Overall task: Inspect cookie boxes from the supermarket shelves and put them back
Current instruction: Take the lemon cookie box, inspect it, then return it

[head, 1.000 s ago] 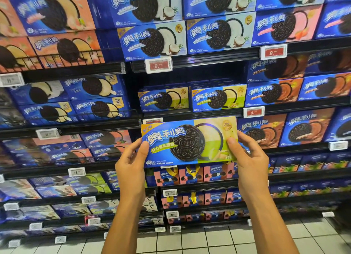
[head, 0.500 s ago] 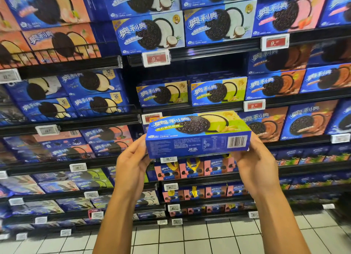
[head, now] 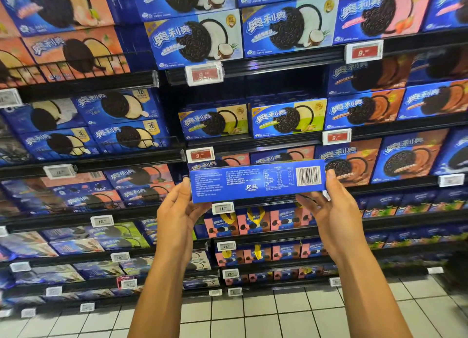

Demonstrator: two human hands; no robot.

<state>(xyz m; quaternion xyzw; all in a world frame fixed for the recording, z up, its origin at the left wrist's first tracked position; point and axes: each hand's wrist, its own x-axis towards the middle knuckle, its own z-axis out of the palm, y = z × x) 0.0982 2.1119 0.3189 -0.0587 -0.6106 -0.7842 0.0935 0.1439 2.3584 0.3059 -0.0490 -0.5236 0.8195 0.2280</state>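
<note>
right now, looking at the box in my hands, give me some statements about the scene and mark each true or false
1. Both hands hold the box, one at each end. True: left hand and right hand.
2. The box's front with the cookie picture faces the camera. False: a narrow blue side with small print faces it.
3. The barcode sits near the right hand's end. True.
4. The box rests on a shelf. False: it is held in the air in front of the shelves.
5. The price tag above the box is red. True.
6. The floor is carpet. False: it is pale tiles.
</note>
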